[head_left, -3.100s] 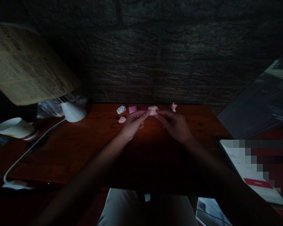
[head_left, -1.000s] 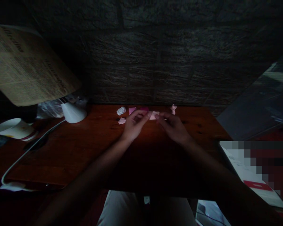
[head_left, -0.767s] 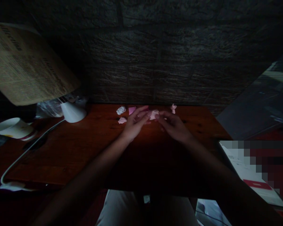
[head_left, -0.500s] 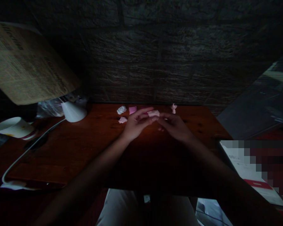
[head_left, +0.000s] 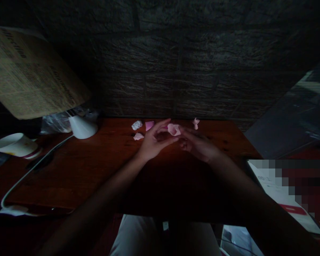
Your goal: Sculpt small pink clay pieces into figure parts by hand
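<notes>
A pale pink curled piece (head_left: 173,129) is held up between 2 hands, near the middle of the table's back edge. The right hand (head_left: 197,144) has its fingertips drawn together on the piece's right side; the left hand (head_left: 153,142) curves thumb and forefinger, well parted, around its left, though I cannot tell if they grip. Left of them lie a pink square (head_left: 149,125), a white lump (head_left: 137,124) and a pink scrap (head_left: 138,136). A twisted pink piece (head_left: 196,123) sits right, by the table's (head_left: 106,170) back edge; a lamp (head_left: 82,127) stands toward the back left corner.
</notes>
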Demonstrator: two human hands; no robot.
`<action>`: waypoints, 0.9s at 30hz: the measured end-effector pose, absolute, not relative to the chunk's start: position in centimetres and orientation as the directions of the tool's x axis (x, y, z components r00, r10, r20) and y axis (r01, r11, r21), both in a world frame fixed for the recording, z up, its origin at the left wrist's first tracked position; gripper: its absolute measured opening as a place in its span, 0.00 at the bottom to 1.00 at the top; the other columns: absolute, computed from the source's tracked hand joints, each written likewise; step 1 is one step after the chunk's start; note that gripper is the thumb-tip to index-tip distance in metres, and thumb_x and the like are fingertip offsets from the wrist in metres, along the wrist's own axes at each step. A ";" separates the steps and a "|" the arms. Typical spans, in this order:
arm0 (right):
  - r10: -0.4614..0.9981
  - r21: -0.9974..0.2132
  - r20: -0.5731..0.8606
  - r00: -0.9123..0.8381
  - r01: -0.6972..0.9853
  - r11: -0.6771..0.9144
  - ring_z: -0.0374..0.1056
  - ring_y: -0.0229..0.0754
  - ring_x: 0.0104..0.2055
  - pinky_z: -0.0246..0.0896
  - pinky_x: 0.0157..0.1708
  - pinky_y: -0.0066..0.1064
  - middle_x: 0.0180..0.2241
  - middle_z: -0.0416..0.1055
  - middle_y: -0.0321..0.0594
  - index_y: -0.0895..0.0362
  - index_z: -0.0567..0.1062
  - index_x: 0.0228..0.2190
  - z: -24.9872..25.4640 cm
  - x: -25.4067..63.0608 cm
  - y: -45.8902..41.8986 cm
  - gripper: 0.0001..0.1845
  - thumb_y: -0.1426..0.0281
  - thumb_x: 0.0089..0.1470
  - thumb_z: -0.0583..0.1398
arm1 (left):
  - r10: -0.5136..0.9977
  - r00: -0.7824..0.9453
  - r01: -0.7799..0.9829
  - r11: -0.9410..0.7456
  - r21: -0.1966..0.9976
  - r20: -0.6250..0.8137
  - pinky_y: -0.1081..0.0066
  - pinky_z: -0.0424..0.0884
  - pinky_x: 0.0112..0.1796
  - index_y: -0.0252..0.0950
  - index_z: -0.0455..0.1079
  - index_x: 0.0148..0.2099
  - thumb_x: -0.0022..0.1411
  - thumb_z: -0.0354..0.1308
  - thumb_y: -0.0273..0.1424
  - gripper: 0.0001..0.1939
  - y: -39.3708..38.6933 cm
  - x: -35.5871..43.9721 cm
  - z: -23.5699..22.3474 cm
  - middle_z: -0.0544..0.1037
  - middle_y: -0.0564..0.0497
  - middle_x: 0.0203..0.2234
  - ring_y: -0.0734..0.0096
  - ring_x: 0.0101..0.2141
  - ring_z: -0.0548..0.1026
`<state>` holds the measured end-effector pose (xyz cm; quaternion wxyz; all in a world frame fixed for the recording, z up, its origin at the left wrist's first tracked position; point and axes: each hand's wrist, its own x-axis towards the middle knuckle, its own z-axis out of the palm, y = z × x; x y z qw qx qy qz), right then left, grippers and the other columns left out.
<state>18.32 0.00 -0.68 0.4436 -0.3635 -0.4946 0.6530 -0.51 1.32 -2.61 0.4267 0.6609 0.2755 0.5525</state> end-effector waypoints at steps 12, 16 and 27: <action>0.823 -0.687 -0.274 -0.498 -0.498 -0.529 0.62 0.31 0.24 0.59 0.24 0.23 0.28 0.72 0.31 0.53 0.77 0.34 -0.4 16.7 -0.7 0.12 0.62 0.52 0.72 | 0.801 0.202 -0.069 -0.563 0.824 0.564 0.59 0.75 0.54 0.38 0.74 0.53 0.60 0.69 0.30 0.19 0.8 0.2 -2.4 0.81 0.44 0.50 0.61 0.51 0.79; 0.840 -0.663 -0.307 -0.447 -0.534 -0.526 0.61 0.30 0.23 0.57 0.23 0.23 0.27 0.72 0.31 0.54 0.78 0.34 -0.4 16.8 -0.4 0.11 0.64 0.51 0.72 | 0.783 0.189 -0.010 -0.602 0.799 0.592 0.61 0.77 0.51 0.37 0.74 0.52 0.60 0.69 0.30 0.18 0.8 0.1 -2.4 0.81 0.44 0.50 0.62 0.49 0.80; 0.965 -0.929 -0.066 -0.255 -0.337 -0.152 0.67 0.32 0.28 0.59 0.26 0.24 0.30 0.76 0.33 0.50 0.82 0.40 -0.7 17.1 -0.5 0.23 0.60 0.40 0.77 | 0.733 0.193 0.122 -0.677 0.725 0.652 0.62 0.78 0.47 0.38 0.74 0.51 0.59 0.70 0.29 0.18 1.3 -0.4 -2.9 0.81 0.44 0.48 0.61 0.47 0.80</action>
